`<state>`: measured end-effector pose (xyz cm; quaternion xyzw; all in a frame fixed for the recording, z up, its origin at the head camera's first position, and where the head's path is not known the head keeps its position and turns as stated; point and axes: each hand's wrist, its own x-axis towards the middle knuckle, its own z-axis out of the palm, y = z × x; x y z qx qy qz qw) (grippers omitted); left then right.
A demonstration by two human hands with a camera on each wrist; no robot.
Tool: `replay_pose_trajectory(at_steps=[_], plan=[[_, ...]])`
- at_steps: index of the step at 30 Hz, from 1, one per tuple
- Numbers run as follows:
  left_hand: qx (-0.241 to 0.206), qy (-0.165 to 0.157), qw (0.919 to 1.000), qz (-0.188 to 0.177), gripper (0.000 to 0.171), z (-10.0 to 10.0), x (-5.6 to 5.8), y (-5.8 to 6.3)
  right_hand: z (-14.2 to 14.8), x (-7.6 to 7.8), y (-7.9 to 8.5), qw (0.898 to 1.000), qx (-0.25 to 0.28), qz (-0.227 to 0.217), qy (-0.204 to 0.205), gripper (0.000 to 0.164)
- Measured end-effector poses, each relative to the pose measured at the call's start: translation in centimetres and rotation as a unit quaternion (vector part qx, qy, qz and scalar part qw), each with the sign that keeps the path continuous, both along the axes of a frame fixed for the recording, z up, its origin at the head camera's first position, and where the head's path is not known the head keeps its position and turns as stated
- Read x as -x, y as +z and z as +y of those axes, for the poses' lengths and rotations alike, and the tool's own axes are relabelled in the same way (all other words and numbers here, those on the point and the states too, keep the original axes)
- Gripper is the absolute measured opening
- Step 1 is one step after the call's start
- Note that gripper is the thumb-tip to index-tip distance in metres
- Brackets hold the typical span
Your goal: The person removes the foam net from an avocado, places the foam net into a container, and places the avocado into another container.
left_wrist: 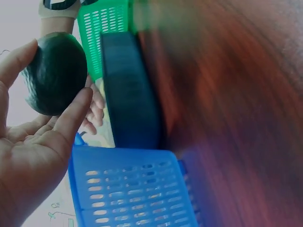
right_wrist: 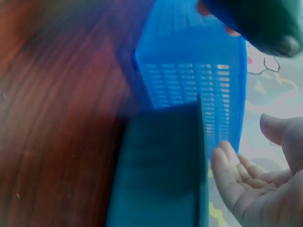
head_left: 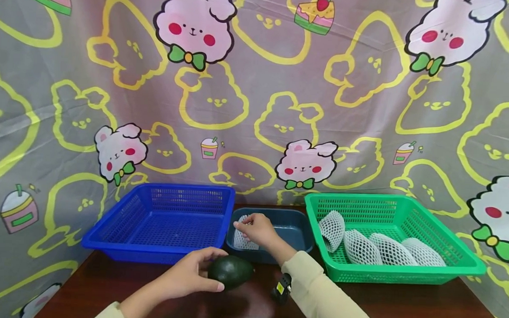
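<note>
In the head view, a dark green avocado (head_left: 232, 273) is held above the table's front part by my left hand (head_left: 183, 278), thumb on the near side and fingers behind. The left wrist view shows the avocado (left_wrist: 57, 73) between thumb and fingers. My right hand (head_left: 259, 231) hovers over the left end of a dark blue-green tray (head_left: 291, 229). Below it in the tray lies a white foam net sleeve (head_left: 243, 241), partly hidden by the fingers. In the right wrist view, the right hand (right_wrist: 265, 182) has thumb and loosely bent fingers apart, with nothing between them.
To the left stands a blue perforated basket (head_left: 156, 254). On the right, a green basket (head_left: 407, 275) contains several items in white foam nets (head_left: 361, 248). A patterned curtain (head_left: 246, 144) hangs behind the brown table (head_left: 188, 312). A small black device (head_left: 281, 287) is at the right wrist.
</note>
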<state>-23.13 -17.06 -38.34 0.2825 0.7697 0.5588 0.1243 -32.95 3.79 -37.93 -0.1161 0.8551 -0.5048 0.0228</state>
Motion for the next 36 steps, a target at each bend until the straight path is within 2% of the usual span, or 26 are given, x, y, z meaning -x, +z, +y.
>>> replay_pose_trajectory(at_steps=[6,13,16,19,23,27,32,36], plan=[[0.0,0.018,0.9998,-0.003,0.061,-0.9,-0.2,1.1,-1.3,-0.9,-0.7,0.998,0.042,-0.002,0.036,0.028],[0.01,0.036,0.9984,0.043,0.059,-2.4,-0.1,2.6,-2.6,-2.0,-0.5,0.998,0.037,0.02,0.041,0.028],[0.006,0.05,0.9972,0.055,0.059,-3.1,0.2,3.2,-3.1,-2.4,-0.5,0.997,0.046,0.027,0.049,0.016],[0.0,0.066,0.9957,0.065,0.059,-3.7,0.6,3.6,-3.6,-2.7,-0.7,0.995,0.082,0.007,0.06,0.009],[0.002,0.095,0.9923,0.079,0.059,-4.7,1.3,3.6,-4.0,-2.9,-1.0,0.989,0.135,-0.028,0.059,0.007],[0.014,0.139,0.9859,0.093,0.058,-5.8,2.0,3.5,-4.3,-2.9,-1.3,0.982,0.176,-0.045,0.049,0.016],[0.046,0.195,0.9745,0.101,0.06,-7.2,3.0,3.2,-4.8,-3.0,-1.4,0.973,0.216,-0.076,0.025,0.014],[0.079,0.243,0.9628,0.089,0.065,-8.4,3.7,2.8,-5.0,-3.1,-1.4,0.969,0.229,-0.092,0.011,0.012]])
